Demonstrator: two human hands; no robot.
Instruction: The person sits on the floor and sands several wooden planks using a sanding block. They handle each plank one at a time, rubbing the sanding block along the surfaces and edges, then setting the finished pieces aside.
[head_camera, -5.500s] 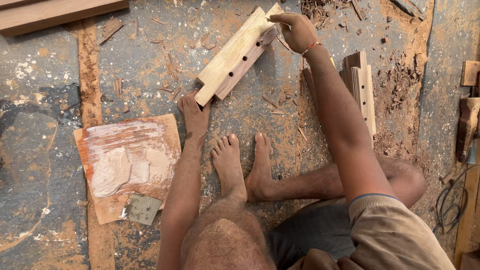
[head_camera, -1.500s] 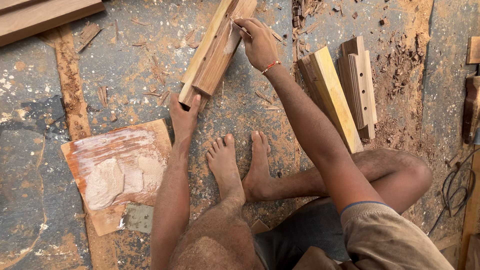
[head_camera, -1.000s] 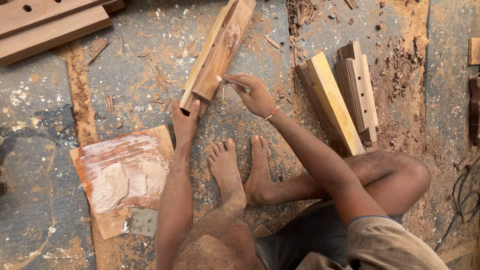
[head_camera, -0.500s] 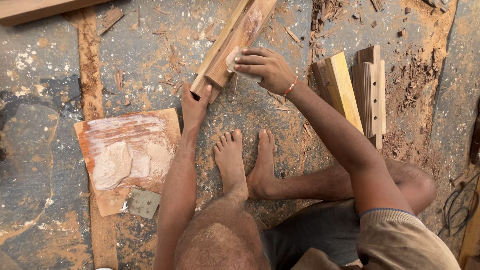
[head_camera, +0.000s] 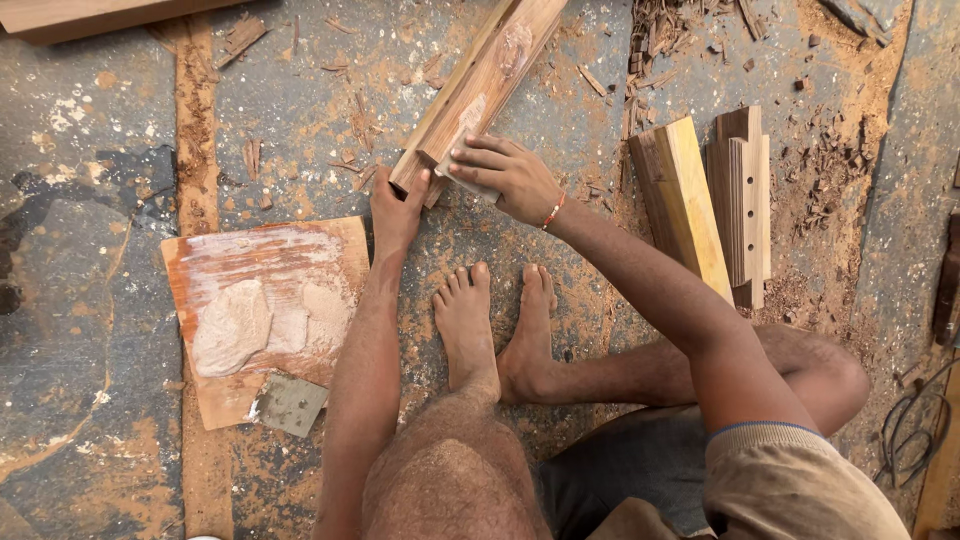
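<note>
A long grooved wooden piece (head_camera: 482, 82) lies slanted on the floor, smeared with pale filler patches. My left hand (head_camera: 396, 206) presses on its near end and holds it steady. My right hand (head_camera: 507, 176) is shut on a small flat scraper (head_camera: 463, 180), whose blade rests against the wood near that same end. My bare feet (head_camera: 498, 320) rest just below both hands.
On the left a scrap board (head_camera: 318, 262) carries a lump of pale filler (head_camera: 232, 325), with a grey metal scraper (head_camera: 290, 403) at its lower edge. Two wooden blocks (head_camera: 682, 205) (head_camera: 745, 198) stand to the right. Shavings litter the floor; a plank (head_camera: 90, 15) lies top left.
My right hand has slid down the wooden piece from its far part to the near end, spreading filler. My left hand has stayed on the near end.
</note>
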